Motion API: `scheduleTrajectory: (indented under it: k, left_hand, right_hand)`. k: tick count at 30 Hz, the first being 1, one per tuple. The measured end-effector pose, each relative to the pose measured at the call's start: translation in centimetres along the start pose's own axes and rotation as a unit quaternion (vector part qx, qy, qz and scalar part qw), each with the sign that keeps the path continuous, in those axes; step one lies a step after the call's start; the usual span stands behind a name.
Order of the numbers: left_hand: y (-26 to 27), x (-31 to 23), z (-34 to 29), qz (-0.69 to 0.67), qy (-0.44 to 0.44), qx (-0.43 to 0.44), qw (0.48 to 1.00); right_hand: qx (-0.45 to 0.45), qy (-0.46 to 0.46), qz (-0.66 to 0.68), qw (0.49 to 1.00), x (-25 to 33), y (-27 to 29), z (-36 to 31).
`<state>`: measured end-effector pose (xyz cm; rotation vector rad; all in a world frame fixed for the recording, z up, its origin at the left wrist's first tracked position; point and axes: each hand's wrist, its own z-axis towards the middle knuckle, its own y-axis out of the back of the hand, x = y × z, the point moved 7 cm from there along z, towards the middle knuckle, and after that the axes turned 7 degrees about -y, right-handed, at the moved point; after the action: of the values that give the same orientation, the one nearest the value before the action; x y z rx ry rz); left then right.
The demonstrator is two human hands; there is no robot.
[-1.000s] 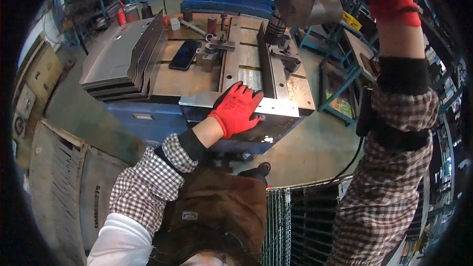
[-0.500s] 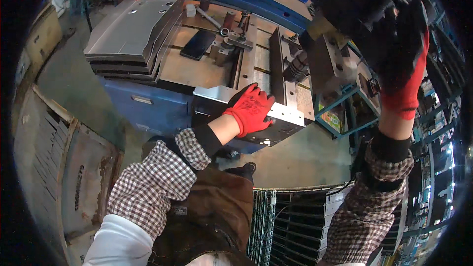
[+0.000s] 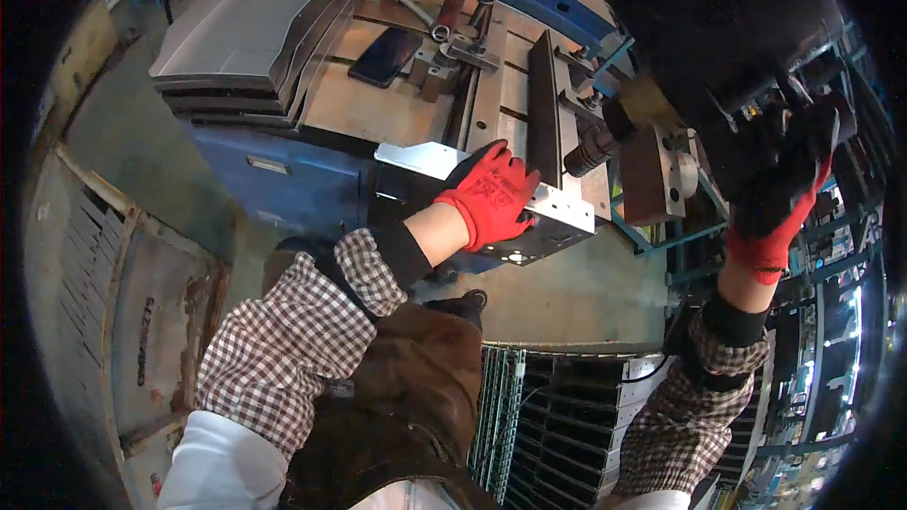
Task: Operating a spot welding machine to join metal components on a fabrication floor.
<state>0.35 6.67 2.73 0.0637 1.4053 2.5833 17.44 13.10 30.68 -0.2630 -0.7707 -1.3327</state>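
Note:
My left hand (image 3: 496,196), in a red glove with dark fingertips, is closed over the edge of a bent sheet metal part (image 3: 567,207). This silvery part has small holes and lies along the front edge of the worktable. At the upper right, my right hand (image 3: 782,194) wears a matching glove and is closed on the lower side of a bulky black machine head (image 3: 742,28); the exact grip is partly hidden in shadow. A dark ribbed chuck or spindle (image 3: 591,149) points down and left from the head, close to the sheet metal part and a long upright plate (image 3: 545,99).
Bent grey sheets (image 3: 241,33) are stacked at the table's left. Behind my left hand are a phone (image 3: 385,57), a wrench (image 3: 411,6) and clamps (image 3: 472,52). A steel block (image 3: 652,175) hangs right of the spindle. Racks line the right side; a metal bin (image 3: 156,321) stands left.
My right hand has come down, and the machine head and spindle sit lower. The left hand keeps its hold on the sheet metal part. The whole view has shifted slightly.

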Motion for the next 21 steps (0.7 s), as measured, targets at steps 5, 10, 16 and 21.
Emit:
scheduleTrajectory:
  k: [5,10,16,21]
  left_hand:
    - [0.1,0.1,0.4,-0.013,0.009,0.060,0.998]
    - [0.2,0.1,0.3,-0.012,0.008,0.044,0.999]
    - [-0.2,0.1,0.6,-0.014,0.010,0.042,0.999]
    - [-0.2,0.1,0.3,-0.022,0.009,0.032,0.999]
  right_hand:
    - [-0.056,-0.107,0.037,0.992,-1.1,1.2,-0.2]
    - [-0.037,0.008,0.075,0.997,-1.1,1.1,-0.4]
    - [-0.059,0.169,-0.103,0.979,-0.4,0.6,-1.8]
    - [-0.055,-0.071,0.095,0.991,-1.9,0.5,-1.9]
